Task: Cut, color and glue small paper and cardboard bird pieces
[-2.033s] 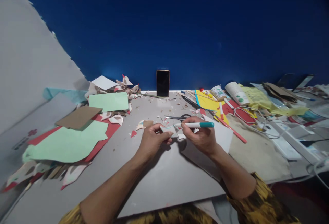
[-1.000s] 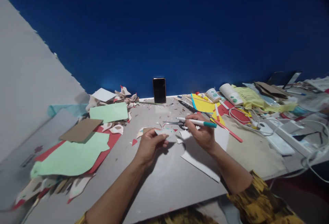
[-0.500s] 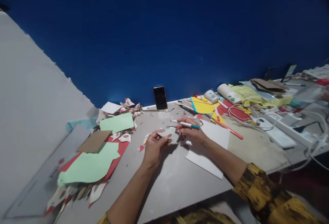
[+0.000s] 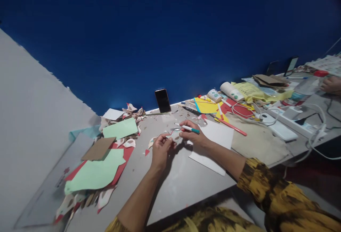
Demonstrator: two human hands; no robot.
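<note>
My left hand (image 4: 160, 149) is closed in a pinch on a small pale paper cutout (image 4: 175, 136) above the grey table (image 4: 173, 178). My right hand (image 4: 192, 135) grips a white marker with a teal cap (image 4: 188, 128) and also touches the cutout. A pair of scissors (image 4: 176, 129) lies just behind the hands. A white sheet (image 4: 213, 143) lies under my right forearm.
Green, red and brown paper sheets (image 4: 98, 168) and scraps pile at the left. A black phone (image 4: 162, 100) leans on the blue wall. Yellow paper, markers, a cup (image 4: 231, 90), cables and a white power strip (image 4: 277, 127) crowd the right. Another person's hand (image 4: 331, 84) shows far right.
The view has swung up and to the right, so the table tilts. My hands stay together on the cutout and marker, with the right hand lowered closer to the table.
</note>
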